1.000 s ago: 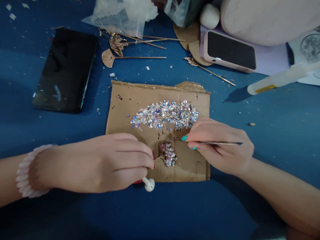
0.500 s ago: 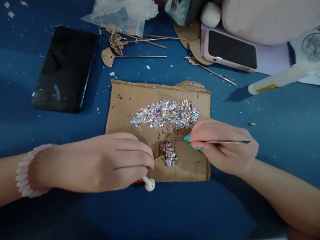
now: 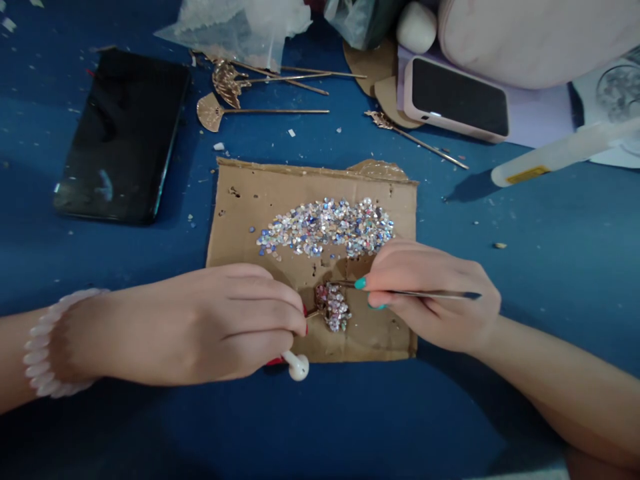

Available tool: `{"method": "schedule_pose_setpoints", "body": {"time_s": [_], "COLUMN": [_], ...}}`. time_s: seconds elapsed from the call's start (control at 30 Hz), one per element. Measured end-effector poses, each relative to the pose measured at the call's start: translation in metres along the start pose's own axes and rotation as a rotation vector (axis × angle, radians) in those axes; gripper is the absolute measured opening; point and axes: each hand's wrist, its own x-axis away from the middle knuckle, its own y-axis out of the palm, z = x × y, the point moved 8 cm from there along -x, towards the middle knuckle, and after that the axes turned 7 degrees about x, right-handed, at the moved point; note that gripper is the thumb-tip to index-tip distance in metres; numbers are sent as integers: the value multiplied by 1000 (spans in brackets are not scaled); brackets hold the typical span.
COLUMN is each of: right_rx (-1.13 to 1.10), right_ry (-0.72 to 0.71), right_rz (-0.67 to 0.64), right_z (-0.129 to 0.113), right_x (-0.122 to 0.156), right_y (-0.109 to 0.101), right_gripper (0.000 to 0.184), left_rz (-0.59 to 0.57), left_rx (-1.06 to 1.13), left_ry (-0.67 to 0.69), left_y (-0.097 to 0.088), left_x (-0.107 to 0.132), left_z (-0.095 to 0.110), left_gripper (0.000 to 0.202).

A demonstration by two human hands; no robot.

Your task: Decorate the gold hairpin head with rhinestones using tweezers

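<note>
A brown cardboard sheet (image 3: 250, 200) lies on the blue table. On it sits a pile of small iridescent shell chips (image 3: 327, 227). Below the pile lies a fan-shaped hairpin head (image 3: 334, 307) covered with chips. My left hand (image 3: 200, 323) is closed, pinching the stem of that hairpin at the cardboard's lower edge. A white earbud (image 3: 299, 367) pokes out under its fingers. My right hand (image 3: 430, 293) is closed on thin metal tweezers (image 3: 430, 293), whose tips reach the top of the hairpin head.
A black phone (image 3: 123, 133) lies at the left, a pink-cased phone (image 3: 457, 97) at the upper right. Several gold hairpins (image 3: 260, 110) and plastic bags (image 3: 240, 27) lie behind the cardboard. A white glue tube (image 3: 555, 157) sits at the right, near a pink pouch (image 3: 540, 37).
My right hand and the tweezers have shifted slightly left, bringing the tips onto the hairpin head. My left hand stays put.
</note>
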Motion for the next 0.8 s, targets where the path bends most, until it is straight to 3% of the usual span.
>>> {"method": "schedule_pose_setpoints", "body": {"time_s": [0.8], "right_rx": [3], "right_ry": [-38], "right_rz": [1], "right_z": [-2], "right_x": [0], "right_y": [0], "right_gripper": [9], "left_rz": [20], "left_rx": [-23], "left_ry": [10], "left_y": [-2], "left_x": [-2], "left_z": [1], "left_gripper": [22]}}
